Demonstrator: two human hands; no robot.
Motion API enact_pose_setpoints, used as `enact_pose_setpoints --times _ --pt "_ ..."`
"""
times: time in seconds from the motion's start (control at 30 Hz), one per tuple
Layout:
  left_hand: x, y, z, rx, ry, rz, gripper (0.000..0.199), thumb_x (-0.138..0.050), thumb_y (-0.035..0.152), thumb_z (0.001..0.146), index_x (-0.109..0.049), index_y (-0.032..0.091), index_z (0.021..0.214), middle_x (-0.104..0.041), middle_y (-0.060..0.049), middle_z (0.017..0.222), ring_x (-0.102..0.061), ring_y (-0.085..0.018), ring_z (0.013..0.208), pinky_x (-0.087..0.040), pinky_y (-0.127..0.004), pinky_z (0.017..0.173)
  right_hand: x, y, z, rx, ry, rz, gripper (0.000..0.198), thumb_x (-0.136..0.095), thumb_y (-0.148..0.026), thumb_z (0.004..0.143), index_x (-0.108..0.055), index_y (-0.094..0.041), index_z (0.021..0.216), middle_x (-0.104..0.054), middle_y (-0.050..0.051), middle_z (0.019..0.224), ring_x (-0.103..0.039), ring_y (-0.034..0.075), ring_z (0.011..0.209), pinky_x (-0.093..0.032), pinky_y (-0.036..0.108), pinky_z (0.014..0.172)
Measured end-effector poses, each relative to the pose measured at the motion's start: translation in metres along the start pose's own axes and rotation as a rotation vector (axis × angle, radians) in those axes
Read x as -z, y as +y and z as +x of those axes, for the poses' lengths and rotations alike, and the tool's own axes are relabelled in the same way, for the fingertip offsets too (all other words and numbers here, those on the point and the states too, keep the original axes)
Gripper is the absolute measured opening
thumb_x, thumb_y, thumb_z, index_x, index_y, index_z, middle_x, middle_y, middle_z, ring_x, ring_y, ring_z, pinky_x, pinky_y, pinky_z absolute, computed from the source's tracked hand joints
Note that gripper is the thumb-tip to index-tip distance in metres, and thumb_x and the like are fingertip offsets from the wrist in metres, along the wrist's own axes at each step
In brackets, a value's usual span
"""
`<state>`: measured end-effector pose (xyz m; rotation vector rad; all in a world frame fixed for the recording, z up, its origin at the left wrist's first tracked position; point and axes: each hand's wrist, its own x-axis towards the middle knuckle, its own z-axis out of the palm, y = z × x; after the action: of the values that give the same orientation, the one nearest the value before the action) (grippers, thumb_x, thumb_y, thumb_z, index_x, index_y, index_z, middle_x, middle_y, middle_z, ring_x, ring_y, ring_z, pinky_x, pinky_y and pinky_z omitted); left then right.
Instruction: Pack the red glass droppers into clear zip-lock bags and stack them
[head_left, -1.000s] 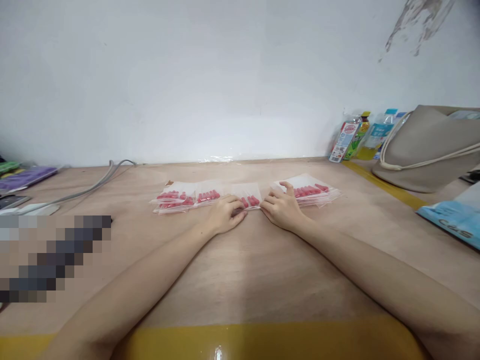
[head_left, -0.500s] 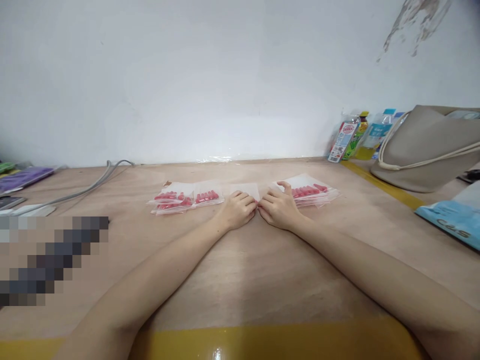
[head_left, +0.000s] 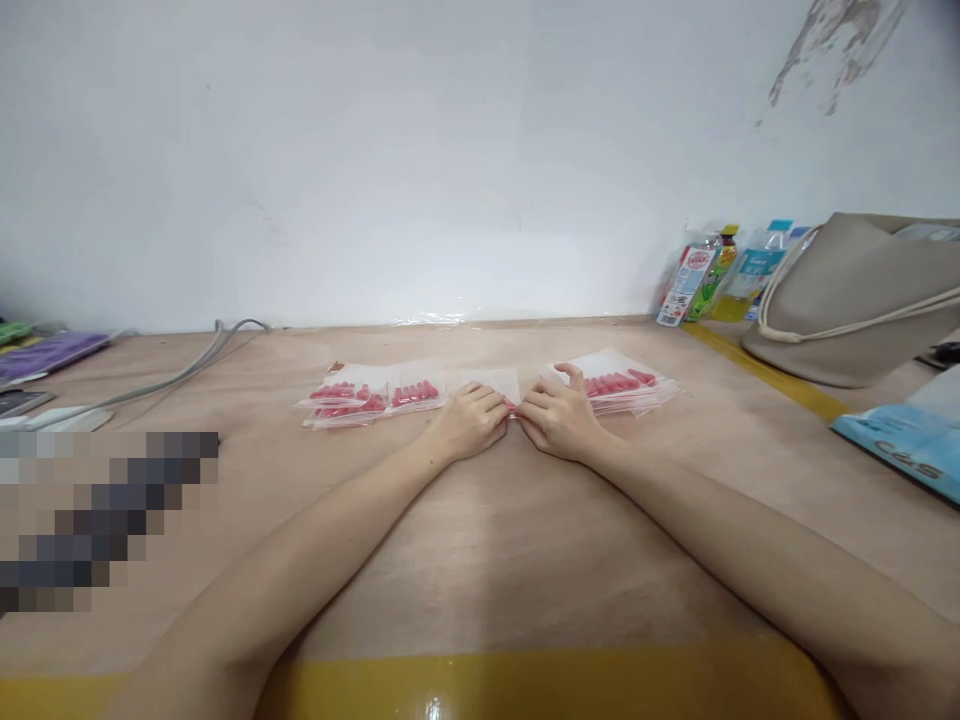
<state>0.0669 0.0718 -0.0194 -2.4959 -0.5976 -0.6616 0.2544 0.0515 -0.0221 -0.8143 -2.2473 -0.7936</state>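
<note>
Between my two hands lies a small clear plastic bag [head_left: 491,379] with something red in it, partly covered by my fingers. My left hand [head_left: 474,420] pinches the bag's near edge from the left. At the same edge on the right, my right hand [head_left: 556,412] is closed with its fingertips on the bag. To the right, partly behind my right hand, is a pile of clear bags of red pieces [head_left: 619,381]. On the left lie another pile of such bags [head_left: 345,402] and a single bag [head_left: 415,392] with a row of red pieces.
Bottles and a carton [head_left: 686,285] stand by the wall at the right, beside a grey-beige drawstring bag [head_left: 855,300]. A blue packet [head_left: 900,440] lies at the right edge. A grey cable [head_left: 187,370] and a purple packet [head_left: 56,352] are at the left.
My left hand has shifted slightly left along the bag's near edge, opening a small gap between my hands where red shows. The right hand has barely moved.
</note>
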Motion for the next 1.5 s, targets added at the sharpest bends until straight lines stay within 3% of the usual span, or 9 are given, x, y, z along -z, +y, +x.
enact_pose_setpoints --times 0.53,0.93,1.07,1.2,1.33,1.43,1.5 --pt "0.036 -0.018 -0.041 -0.003 0.0 0.094 0.021 -0.04 0.02 0.089 -0.057 0.016 0.076 -0.059 -0.005 0.073 -0.055 -0.017 0.072 -0.043 -0.032 0.07 0.003 0.0 -0.003 -0.038 0.005 0.016 0.021 -0.046 -0.019 0.083 -0.063 -0.02 0.07 -0.064 -0.002 0.066 -0.048 0.013 0.074 -0.012 0.046 0.097" --pt "0.039 -0.02 -0.046 0.0 0.014 0.14 0.026 -0.043 0.023 0.091 -0.053 0.013 0.069 -0.055 -0.005 0.066 -0.05 -0.018 0.066 -0.039 -0.031 0.065 0.004 0.001 -0.003 -0.017 0.012 -0.013 0.021 -0.046 -0.017 0.083 -0.061 -0.019 0.068 -0.063 -0.002 0.065 -0.049 0.013 0.075 -0.011 0.047 0.097" --pt "0.036 -0.021 -0.048 -0.001 0.01 0.134 0.028 -0.042 0.024 0.092 -0.054 0.014 0.068 -0.054 -0.005 0.065 -0.049 -0.017 0.065 -0.039 -0.03 0.065 0.004 0.002 -0.003 0.001 0.02 -0.012 0.02 -0.047 -0.02 0.084 -0.06 -0.018 0.068 -0.063 0.0 0.067 -0.048 0.014 0.076 -0.018 0.041 0.088" --pt "0.033 -0.022 -0.049 0.003 0.011 0.11 0.028 -0.043 0.024 0.092 -0.056 0.014 0.069 -0.056 -0.004 0.066 -0.05 -0.016 0.066 -0.039 -0.03 0.067 0.002 0.003 -0.002 0.041 0.016 0.003 0.013 -0.05 -0.022 0.082 -0.062 -0.02 0.081 -0.064 0.001 0.08 -0.048 0.014 0.077 -0.022 0.034 0.072" --pt "0.038 -0.022 -0.049 0.07 0.006 0.077 0.028 -0.05 0.042 0.087 -0.061 0.017 0.092 -0.063 -0.007 0.089 -0.054 -0.021 0.087 -0.039 -0.036 0.082 -0.002 0.0 0.0 0.051 0.013 -0.059 0.02 -0.045 -0.014 0.084 -0.058 -0.017 0.068 -0.063 0.001 0.072 -0.048 0.013 0.07 -0.023 0.033 0.072" --pt "0.043 -0.022 -0.051 0.256 -0.042 0.1 0.053 -0.05 0.054 0.082 -0.05 0.018 0.119 -0.055 -0.013 0.116 -0.046 -0.028 0.11 -0.027 -0.047 0.098 -0.001 0.003 0.003 0.062 0.022 -0.121 0.024 -0.039 -0.009 0.085 -0.055 -0.016 0.068 -0.064 0.002 0.074 -0.048 0.011 0.064 -0.026 0.034 0.081" --pt "0.044 -0.021 -0.052 0.368 -0.083 0.149 0.053 -0.047 0.054 0.082 -0.049 0.019 0.122 -0.05 -0.013 0.124 -0.041 -0.03 0.117 -0.02 -0.052 0.101 0.002 0.011 0.004 0.071 0.03 -0.15 0.027 -0.035 -0.005 0.085 -0.055 -0.016 0.07 -0.065 0.003 0.082 -0.049 0.01 0.062 -0.026 0.034 0.089"
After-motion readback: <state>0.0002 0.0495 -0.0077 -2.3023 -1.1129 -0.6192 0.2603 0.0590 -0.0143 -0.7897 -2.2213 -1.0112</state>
